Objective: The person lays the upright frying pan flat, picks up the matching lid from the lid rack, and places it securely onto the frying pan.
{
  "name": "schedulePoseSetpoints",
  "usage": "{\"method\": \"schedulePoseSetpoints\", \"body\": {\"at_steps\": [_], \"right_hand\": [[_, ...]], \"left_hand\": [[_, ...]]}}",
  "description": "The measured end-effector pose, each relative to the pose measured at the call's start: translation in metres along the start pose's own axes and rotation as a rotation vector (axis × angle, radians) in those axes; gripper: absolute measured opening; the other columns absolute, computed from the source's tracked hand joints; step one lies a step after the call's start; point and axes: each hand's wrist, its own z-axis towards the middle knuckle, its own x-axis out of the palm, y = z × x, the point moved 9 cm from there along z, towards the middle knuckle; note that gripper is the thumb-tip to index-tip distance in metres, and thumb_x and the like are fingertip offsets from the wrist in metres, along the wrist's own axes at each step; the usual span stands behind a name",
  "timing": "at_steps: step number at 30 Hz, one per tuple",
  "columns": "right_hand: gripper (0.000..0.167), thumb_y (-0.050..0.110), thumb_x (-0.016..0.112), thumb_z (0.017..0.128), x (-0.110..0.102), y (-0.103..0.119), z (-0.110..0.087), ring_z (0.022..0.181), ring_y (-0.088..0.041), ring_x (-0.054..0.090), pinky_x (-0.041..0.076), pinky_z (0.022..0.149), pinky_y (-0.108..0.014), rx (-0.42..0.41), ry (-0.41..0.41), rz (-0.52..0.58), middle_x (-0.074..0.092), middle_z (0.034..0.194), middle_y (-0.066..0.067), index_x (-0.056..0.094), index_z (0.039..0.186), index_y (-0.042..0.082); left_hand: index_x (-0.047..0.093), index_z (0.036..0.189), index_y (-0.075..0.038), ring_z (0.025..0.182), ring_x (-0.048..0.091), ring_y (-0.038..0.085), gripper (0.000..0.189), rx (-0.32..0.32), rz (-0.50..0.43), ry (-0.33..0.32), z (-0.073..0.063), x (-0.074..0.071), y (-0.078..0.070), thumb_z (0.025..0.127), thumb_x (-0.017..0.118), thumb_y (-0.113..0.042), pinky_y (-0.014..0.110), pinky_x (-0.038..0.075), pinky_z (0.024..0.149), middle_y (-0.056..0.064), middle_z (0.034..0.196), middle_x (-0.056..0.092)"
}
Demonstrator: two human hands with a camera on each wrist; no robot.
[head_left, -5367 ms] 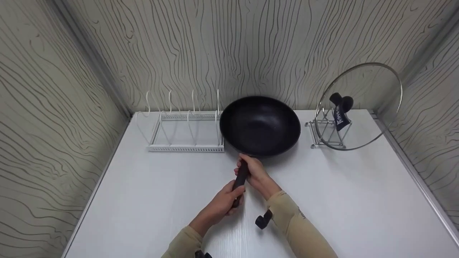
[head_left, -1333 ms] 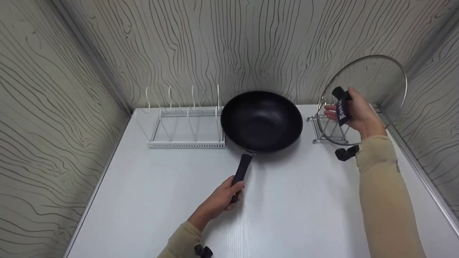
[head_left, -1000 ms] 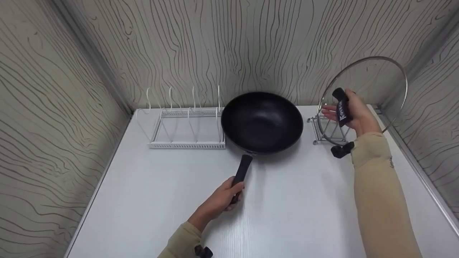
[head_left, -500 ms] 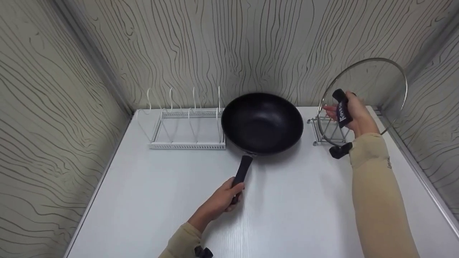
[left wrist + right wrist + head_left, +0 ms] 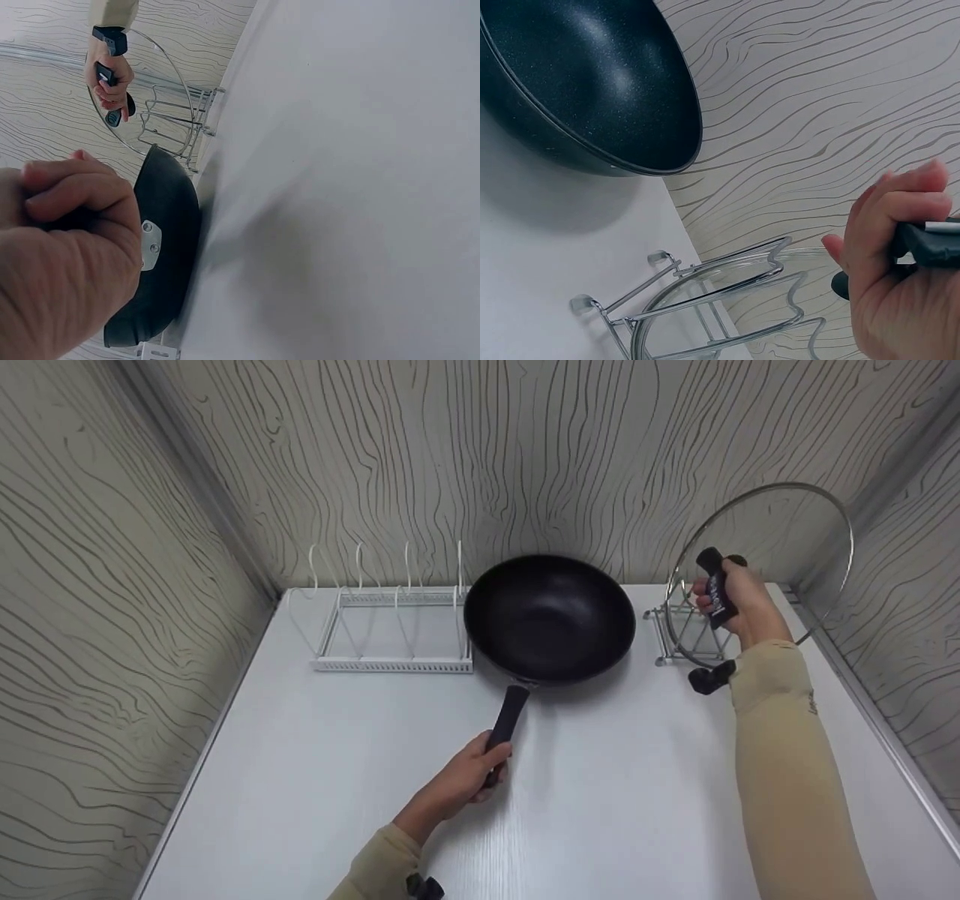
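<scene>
My left hand [image 5: 459, 781] grips the black handle [image 5: 510, 711] of a dark wok [image 5: 551, 619], which faces upward near the back wall. In the left wrist view, the fingers [image 5: 82, 191] wrap around and hide most of that handle. My right hand [image 5: 752, 601] has its fingers curled round the black handle [image 5: 718, 592] of a large glass lid [image 5: 799, 529] with a metal rim. The lid stands on edge in a small wire lid rack [image 5: 661, 639]. From the right wrist view, its lower rim sits between the rack's wires [image 5: 727, 300].
A white dish rack [image 5: 394, 666] with upright wire loops stands to the left of the wok, close to its rim. Wood-grain patterned walls [image 5: 525, 450] enclose the white table [image 5: 337, 780] at the back and both sides.
My right hand has left the wok handle and moved right to the lid's handle. Over the last second its fingers have curled in around it. My left hand stays on the wok handle.
</scene>
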Motion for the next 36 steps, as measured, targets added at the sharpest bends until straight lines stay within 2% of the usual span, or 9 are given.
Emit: {"method": "schedulePoseSetpoints", "body": {"at_steps": [3, 4, 11, 14, 20, 24, 29, 32, 36], "right_hand": [[0.038, 0.040, 0.020, 0.114, 0.001, 0.000, 0.001, 0.057, -0.010, 0.052, 0.044, 0.049, -0.023, 0.018, 0.009, 0.022, 0.059, 0.077, -0.003, 0.027, 0.134, 0.009], [0.036, 0.040, 0.020, 0.114, 0.001, -0.001, 0.001, 0.056, -0.011, 0.051, 0.044, 0.048, -0.023, 0.025, 0.012, 0.033, 0.058, 0.077, -0.003, 0.029, 0.129, 0.008], [0.045, 0.040, 0.020, 0.114, 0.000, -0.001, -0.001, 0.055, -0.009, 0.048, 0.041, 0.047, -0.022, 0.028, -0.007, 0.007, 0.055, 0.075, 0.000, 0.040, 0.121, 0.001], [0.042, 0.040, 0.022, 0.114, 0.000, -0.001, 0.000, 0.054, -0.009, 0.048, 0.041, 0.047, -0.022, 0.019, -0.006, 0.018, 0.055, 0.074, 0.000, 0.039, 0.121, 0.002], [0.041, 0.039, 0.020, 0.114, 0.002, -0.002, 0.000, 0.054, -0.008, 0.045, 0.039, 0.046, -0.021, 0.028, 0.017, 0.022, 0.052, 0.074, 0.001, 0.039, 0.117, 0.003], [0.040, 0.040, 0.021, 0.114, 0.000, -0.002, -0.001, 0.055, -0.008, 0.046, 0.041, 0.047, -0.021, 0.025, 0.003, 0.018, 0.052, 0.075, 0.001, 0.039, 0.118, 0.005], [0.041, 0.041, 0.023, 0.114, 0.000, -0.002, -0.002, 0.056, -0.008, 0.047, 0.042, 0.049, -0.021, 0.024, 0.010, 0.016, 0.053, 0.076, 0.002, 0.039, 0.122, 0.004], [0.045, 0.041, 0.022, 0.114, 0.001, -0.003, -0.002, 0.056, -0.008, 0.047, 0.042, 0.049, -0.021, 0.030, 0.019, 0.010, 0.052, 0.075, 0.002, 0.042, 0.119, 0.001], [0.045, 0.041, 0.022, 0.114, 0.002, -0.003, -0.002, 0.056, -0.008, 0.047, 0.042, 0.049, -0.021, 0.029, 0.025, 0.010, 0.052, 0.074, 0.002, 0.044, 0.115, 0.001]], "left_hand": [[0.051, 0.112, -0.008, 0.051, 0.036, 0.007, 0.031, 0.003, -0.006, 0.003, 0.000, 0.000, 0.000, 0.108, 0.054, -0.039, 0.020, 0.029, 0.046, -0.001, 0.080, 0.056], [0.051, 0.112, -0.008, 0.051, 0.035, 0.007, 0.032, 0.003, -0.005, 0.004, 0.000, 0.000, 0.000, 0.108, 0.054, -0.039, 0.020, 0.029, 0.046, -0.001, 0.080, 0.056], [0.051, 0.115, -0.004, 0.051, 0.036, 0.007, 0.038, 0.008, 0.008, 0.007, 0.001, 0.000, -0.001, 0.108, 0.054, -0.041, 0.020, 0.029, 0.047, -0.001, 0.080, 0.056], [0.051, 0.116, -0.004, 0.051, 0.037, 0.007, 0.037, 0.003, 0.019, 0.008, 0.001, 0.000, -0.001, 0.108, 0.054, -0.041, 0.021, 0.029, 0.047, -0.001, 0.080, 0.057], [0.051, 0.123, -0.002, 0.051, 0.047, 0.010, 0.039, -0.019, 0.053, 0.002, 0.003, -0.001, -0.005, 0.106, 0.057, -0.036, 0.023, 0.039, 0.048, 0.003, 0.082, 0.059], [0.048, 0.121, -0.003, 0.049, 0.054, 0.011, 0.034, 0.016, 0.079, -0.059, 0.007, 0.000, -0.012, 0.103, 0.063, -0.028, 0.024, 0.047, 0.047, 0.010, 0.087, 0.063], [0.044, 0.125, -0.004, 0.042, 0.051, 0.009, 0.038, 0.077, 0.206, -0.161, 0.011, 0.000, -0.021, 0.097, 0.067, -0.016, 0.024, 0.044, 0.040, 0.011, 0.083, 0.058], [0.044, 0.126, -0.002, 0.041, 0.050, 0.009, 0.037, 0.086, 0.291, -0.183, 0.012, -0.002, -0.024, 0.095, 0.063, -0.009, 0.023, 0.042, 0.038, 0.008, 0.081, 0.055], [0.046, 0.124, 0.000, 0.042, 0.048, 0.010, 0.032, 0.088, 0.342, -0.183, 0.014, -0.012, -0.027, 0.094, 0.057, -0.004, 0.024, 0.040, 0.037, 0.006, 0.079, 0.054]]}}
